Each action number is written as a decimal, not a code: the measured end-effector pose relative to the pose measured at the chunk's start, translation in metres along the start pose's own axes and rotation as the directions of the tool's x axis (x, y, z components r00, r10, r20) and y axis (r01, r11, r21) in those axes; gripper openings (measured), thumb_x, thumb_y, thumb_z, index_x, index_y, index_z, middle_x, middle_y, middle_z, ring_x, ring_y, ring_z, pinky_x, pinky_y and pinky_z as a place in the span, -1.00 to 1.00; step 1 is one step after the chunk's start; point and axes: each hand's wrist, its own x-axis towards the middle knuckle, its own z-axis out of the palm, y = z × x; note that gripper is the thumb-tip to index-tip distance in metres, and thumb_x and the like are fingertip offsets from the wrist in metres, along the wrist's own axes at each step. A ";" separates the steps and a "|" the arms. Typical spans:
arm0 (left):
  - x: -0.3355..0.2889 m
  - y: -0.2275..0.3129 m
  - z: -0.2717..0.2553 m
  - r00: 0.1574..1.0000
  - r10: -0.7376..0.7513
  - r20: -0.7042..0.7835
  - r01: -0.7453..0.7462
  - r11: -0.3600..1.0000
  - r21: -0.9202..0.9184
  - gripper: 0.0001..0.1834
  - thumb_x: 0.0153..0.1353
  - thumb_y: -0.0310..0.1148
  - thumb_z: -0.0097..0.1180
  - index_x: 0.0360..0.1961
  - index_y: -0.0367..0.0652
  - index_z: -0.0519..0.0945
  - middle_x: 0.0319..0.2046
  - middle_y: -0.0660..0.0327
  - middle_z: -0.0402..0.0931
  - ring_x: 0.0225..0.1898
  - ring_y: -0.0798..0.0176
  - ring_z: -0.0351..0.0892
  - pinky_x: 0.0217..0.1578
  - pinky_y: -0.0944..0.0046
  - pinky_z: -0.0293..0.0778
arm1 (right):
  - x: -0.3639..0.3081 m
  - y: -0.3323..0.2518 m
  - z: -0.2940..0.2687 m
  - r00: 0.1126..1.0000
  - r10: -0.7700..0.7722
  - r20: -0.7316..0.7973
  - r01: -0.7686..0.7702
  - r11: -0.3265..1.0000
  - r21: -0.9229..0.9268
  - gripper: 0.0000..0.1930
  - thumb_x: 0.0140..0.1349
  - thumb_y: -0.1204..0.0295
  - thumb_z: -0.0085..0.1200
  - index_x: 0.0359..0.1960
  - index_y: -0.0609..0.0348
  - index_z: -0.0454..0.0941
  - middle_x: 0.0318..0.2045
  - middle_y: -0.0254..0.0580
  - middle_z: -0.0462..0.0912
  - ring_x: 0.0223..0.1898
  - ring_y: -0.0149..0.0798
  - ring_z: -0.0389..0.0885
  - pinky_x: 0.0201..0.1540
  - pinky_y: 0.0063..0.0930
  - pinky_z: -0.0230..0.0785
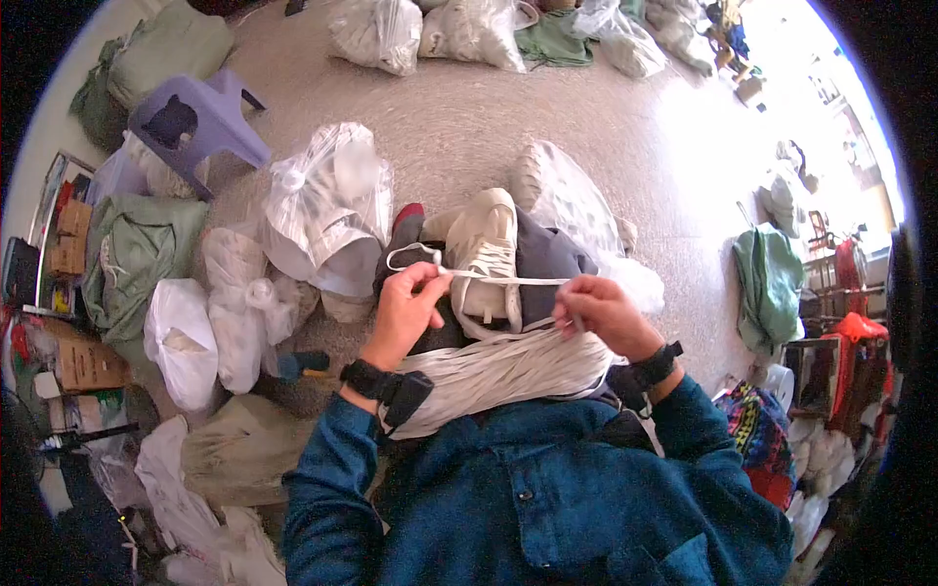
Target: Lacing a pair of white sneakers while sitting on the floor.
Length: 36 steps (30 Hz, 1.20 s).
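A cream sneaker [483,217] rests between my knees, its toe pointing away from me and white laces crossing its front. Above its opening, a white shoelace [528,281] is drawn nearly straight from hand to hand. My left hand [410,305] pinches one part of it, and a loose loop curls out beyond the fingers. On the other side, my right hand [604,314] is closed on the lace with fingertips together. Across my lap, under both hands, lies a thick bundle of white laces [498,379]. Black bands circle both wrists.
Clear bags of shoes [327,210] stand on the floor ahead to the left, with another bag [562,190] ahead to the right. A purple stool [210,122] lies tipped at far left. Green sacks [767,293] sit at right. More bags line the far side.
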 end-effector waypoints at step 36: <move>0.002 -0.005 -0.003 0.887 0.459 -0.042 -0.368 0.760 0.536 -0.91 0.14 -0.48 0.18 -0.38 -0.30 0.57 -0.45 0.01 0.51 -0.36 -0.10 0.54 -0.32 0.08 0.45 | 0.047 0.022 0.058 0.819 -0.571 0.063 0.404 0.495 -0.770 -0.92 0.18 0.52 0.05 -0.37 0.29 0.48 -0.46 0.14 0.59 -0.35 0.22 0.57 -0.32 -0.09 0.39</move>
